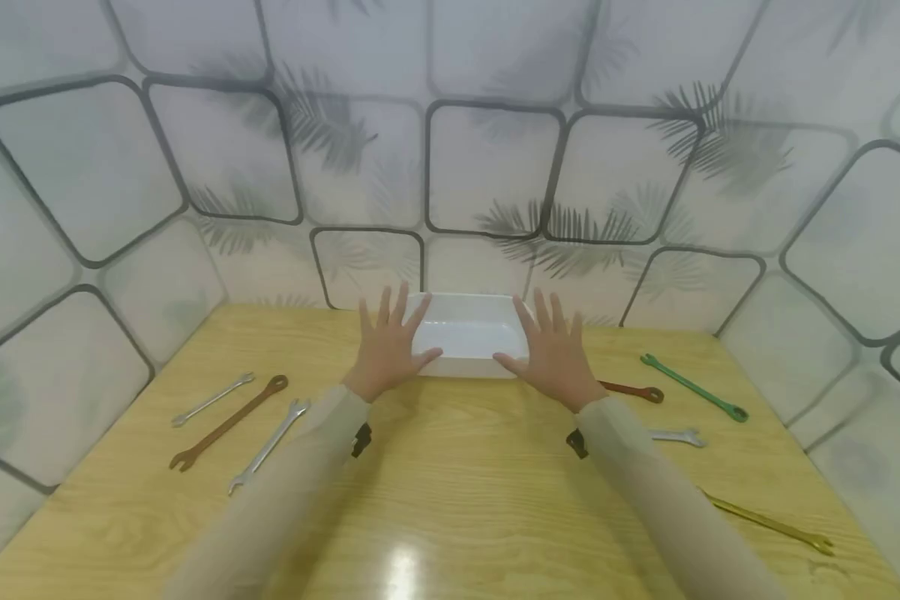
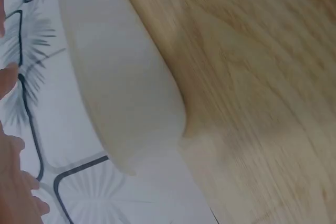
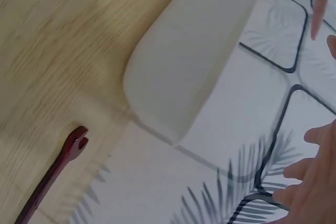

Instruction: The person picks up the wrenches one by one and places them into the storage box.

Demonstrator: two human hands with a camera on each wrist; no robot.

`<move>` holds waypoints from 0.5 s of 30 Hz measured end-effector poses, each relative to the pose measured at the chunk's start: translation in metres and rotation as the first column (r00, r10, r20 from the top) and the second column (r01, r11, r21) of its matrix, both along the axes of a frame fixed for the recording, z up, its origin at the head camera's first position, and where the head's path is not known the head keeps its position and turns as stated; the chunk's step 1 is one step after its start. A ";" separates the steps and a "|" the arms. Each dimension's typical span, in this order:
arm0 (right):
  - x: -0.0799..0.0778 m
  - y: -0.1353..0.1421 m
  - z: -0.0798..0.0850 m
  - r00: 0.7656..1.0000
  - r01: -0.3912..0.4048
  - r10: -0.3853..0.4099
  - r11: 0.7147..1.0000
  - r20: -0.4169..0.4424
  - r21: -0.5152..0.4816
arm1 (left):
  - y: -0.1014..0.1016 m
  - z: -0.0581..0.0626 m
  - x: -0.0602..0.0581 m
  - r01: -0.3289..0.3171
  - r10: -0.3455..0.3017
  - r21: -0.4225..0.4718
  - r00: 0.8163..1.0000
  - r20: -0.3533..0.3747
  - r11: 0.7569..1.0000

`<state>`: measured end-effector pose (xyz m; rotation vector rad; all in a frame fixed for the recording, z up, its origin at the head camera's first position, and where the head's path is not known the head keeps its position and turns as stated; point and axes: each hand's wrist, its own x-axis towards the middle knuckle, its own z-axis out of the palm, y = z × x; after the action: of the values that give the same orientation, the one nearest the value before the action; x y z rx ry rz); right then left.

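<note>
A white rectangular dish (image 1: 471,367) stands on the wooden table against the back wall. My left hand (image 1: 388,354) is over its left end with fingers spread, holding nothing. Over the right end is my right hand (image 1: 553,358), its fingers likewise spread wide and nothing in its grasp. Both thumbs point inward over the near rim. In the left wrist view the side of the dish (image 2: 121,77) shows, with part of the left hand (image 2: 18,182) at the edge. The right wrist view shows the dish (image 3: 184,51) apart from the right hand (image 3: 310,187).
To the left lie a small silver wrench (image 1: 213,400), a brown wrench (image 1: 228,423) and a longer silver wrench (image 1: 270,446). On the right are a red wrench (image 1: 633,390), partly hidden, a green wrench (image 1: 693,387), a silver wrench (image 1: 678,436) and a gold wrench (image 1: 768,522). Patterned walls enclose the table.
</note>
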<state>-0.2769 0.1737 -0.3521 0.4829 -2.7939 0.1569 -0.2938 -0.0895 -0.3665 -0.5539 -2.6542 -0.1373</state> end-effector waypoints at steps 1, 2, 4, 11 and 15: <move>-0.004 0.001 -0.001 1.000 -0.003 0.003 1.000 -0.015 -0.001 | 0.000 0.000 -0.004 0.002 -0.002 -0.002 1.000 -0.010 1.000; -0.008 0.003 -0.003 1.000 -0.006 0.006 1.000 -0.029 -0.001 | -0.001 -0.001 -0.008 0.001 -0.001 -0.009 1.000 -0.013 1.000; -0.017 0.006 -0.006 0.998 -0.013 0.013 1.000 -0.061 0.006 | -0.001 -0.003 -0.015 0.005 -0.006 -0.028 0.999 -0.042 1.000; -0.042 0.013 -0.012 0.992 -0.025 0.027 1.000 -0.124 0.014 | -0.002 -0.010 -0.041 0.035 -0.046 -0.077 0.990 -0.135 0.996; -0.055 0.014 -0.011 0.990 -0.016 0.020 0.999 -0.137 0.031 | -0.004 -0.008 -0.053 0.054 -0.067 -0.081 0.982 -0.176 0.995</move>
<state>-0.3322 0.1875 -0.3635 0.5063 -2.6614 0.0826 -0.3472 -0.0934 -0.3747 -0.6408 -2.4777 -0.0039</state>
